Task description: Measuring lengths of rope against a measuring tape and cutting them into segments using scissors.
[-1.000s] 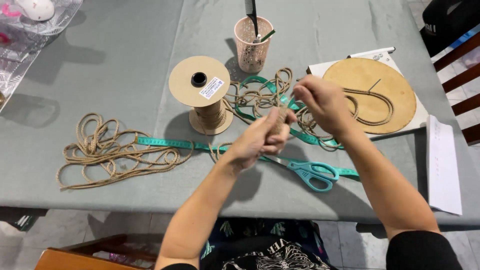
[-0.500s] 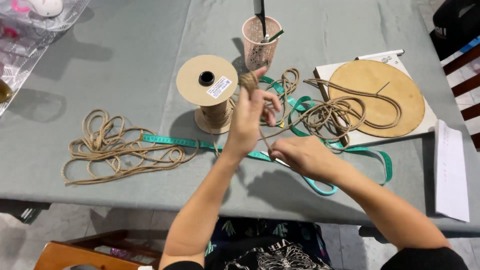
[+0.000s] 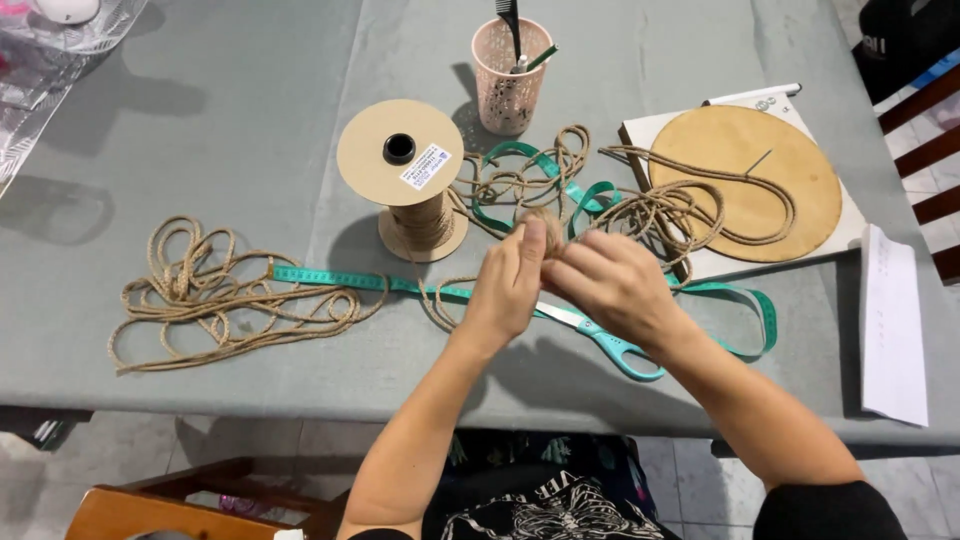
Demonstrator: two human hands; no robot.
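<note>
**Both hands pinch a small tuft of jute cord above the tabletop's middle**

The grey cloth-covered tabletop (image 3: 250, 90) carries everything. Toward its right edge a round, flat wooden disc (image 3: 745, 180) lies on a white board, with a strand of cord looped across it. Near the left edge sprawls a loose heap of tan jute cord (image 3: 215, 300). At the centre stands a cardboard spool of the same cord (image 3: 400, 170); behind it, toward the far edge, a pink perforated cup (image 3: 508, 72) holds tools. A teal measuring tape (image 3: 330, 279) runs across the middle, and teal-handled scissors (image 3: 610, 345) lie beneath the hands near the front edge.

The left hand (image 3: 510, 285) and the right hand (image 3: 615, 285) meet just above the scissors, fingertips closed together on a small frayed tuft of jute cord (image 3: 545, 222). Each grip is clamped on it.

The cord looks light, soft and limp, rough rather than slippery; its end probably frays easily, so a hold just behind the tuft seems best.
</note>
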